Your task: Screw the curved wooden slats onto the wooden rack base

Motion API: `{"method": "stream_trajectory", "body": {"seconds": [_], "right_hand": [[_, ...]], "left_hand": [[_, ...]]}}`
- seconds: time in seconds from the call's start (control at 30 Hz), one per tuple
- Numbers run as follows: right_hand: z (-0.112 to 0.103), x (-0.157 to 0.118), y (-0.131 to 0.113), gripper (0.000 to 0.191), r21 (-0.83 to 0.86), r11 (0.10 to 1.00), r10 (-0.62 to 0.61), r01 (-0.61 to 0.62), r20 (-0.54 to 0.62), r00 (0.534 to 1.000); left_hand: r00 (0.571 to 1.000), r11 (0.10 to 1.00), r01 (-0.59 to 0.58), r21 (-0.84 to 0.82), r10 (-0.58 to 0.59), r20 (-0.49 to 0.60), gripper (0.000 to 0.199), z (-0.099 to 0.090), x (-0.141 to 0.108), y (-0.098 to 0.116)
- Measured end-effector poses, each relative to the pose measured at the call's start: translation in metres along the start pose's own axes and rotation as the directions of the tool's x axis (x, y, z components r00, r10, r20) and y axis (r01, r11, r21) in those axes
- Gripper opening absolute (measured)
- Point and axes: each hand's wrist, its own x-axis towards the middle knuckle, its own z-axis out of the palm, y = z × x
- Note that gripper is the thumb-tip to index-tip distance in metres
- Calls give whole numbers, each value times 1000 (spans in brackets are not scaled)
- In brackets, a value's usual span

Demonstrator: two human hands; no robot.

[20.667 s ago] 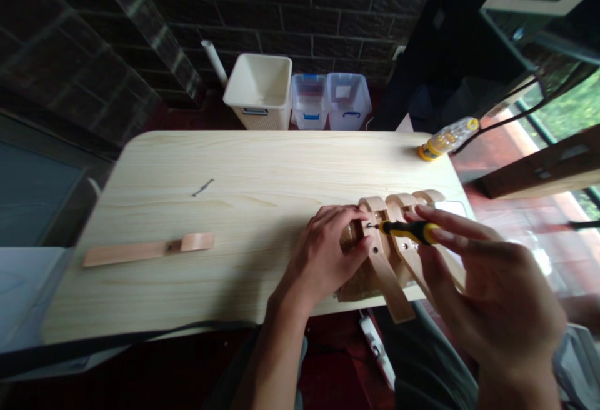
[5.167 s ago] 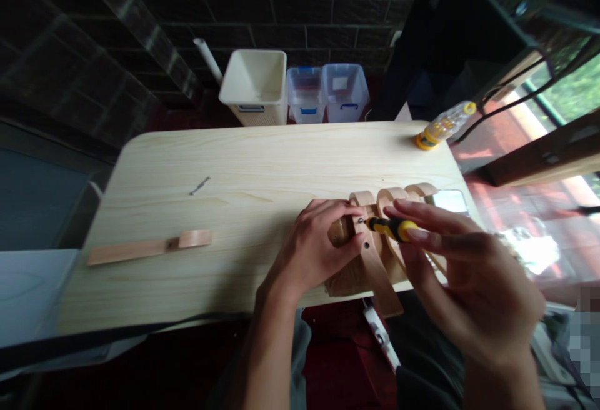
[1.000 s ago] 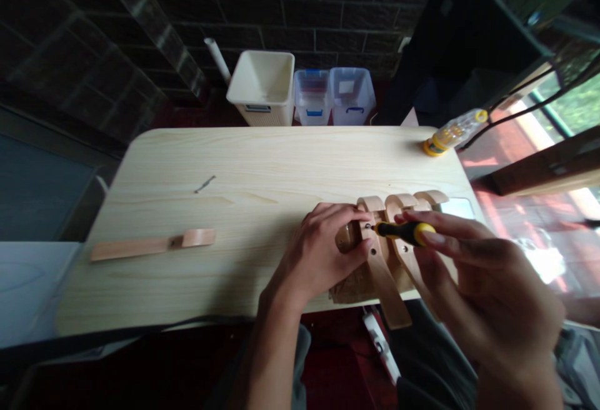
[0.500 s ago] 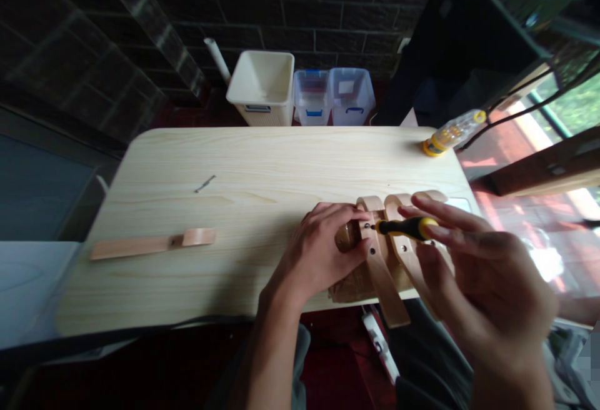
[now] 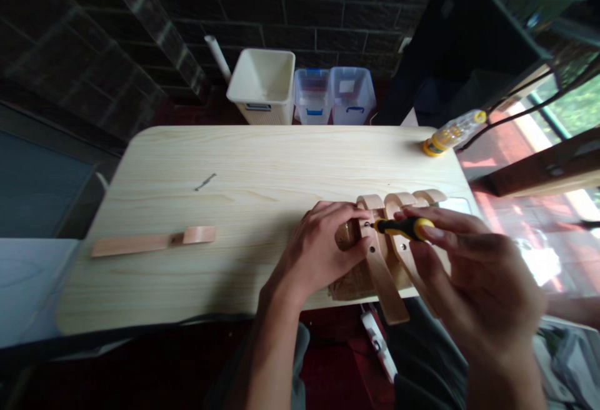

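My left hand (image 5: 319,250) grips a wooden assembly of curved bent strips (image 5: 380,279), which rests on the table near its front edge. Its fingers wrap a round amber-brown part, mostly hidden under them. My right hand (image 5: 473,272) holds a small yellow-and-black screwdriver (image 5: 404,227) between its fingers and thumb. The screwdriver's tip touches a small hole near the top of a long strip, just beside my left fingertips. Further holes show lower on the strips.
On the table lie a loose wooden strip (image 5: 152,242) and a small metal pin (image 5: 205,182). A plastic bottle (image 5: 452,133) lies at the back right corner. A white bin (image 5: 261,79) and two clear plastic boxes (image 5: 332,90) stand beyond the table against a brick wall.
My right fingers have closed back around the screwdriver handle after lifting and spreading half a second ago. The screwdriver tip and my left hand stay at the same hole.
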Motion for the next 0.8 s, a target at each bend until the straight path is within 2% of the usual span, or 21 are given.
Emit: {"method": "stream_trajectory", "body": {"seconds": [0.23, 0.37, 0.53, 0.7, 0.8], "right_hand": [[-4, 0, -6, 36, 29, 1000, 12, -13, 32, 999], [-6, -1, -10, 39, -16, 1000, 5, -5, 31, 1000], [-12, -2, -5, 45, -74, 997, -32, 39, 96, 995], [-11, -5, 1, 51, -153, 985, -78, 85, 51, 996], [-14, -7, 0, 46, -190, 979, -63, 76, 72, 995]], "left_hand": [[1000, 1000, -6, -1, 6, -1, 28, 0, 0, 0], [1000, 1000, -12, -2, 12, 10, 28, 0, 1, 1], [1000, 1000, 4, -4, -4, 10, 28, -1, 2, 3], [1000, 1000, 8, -4, -8, -3, 29, -1, 1, 2], [1000, 1000, 1, -2, -1, -9, 30, -1, 0, 1]]}}
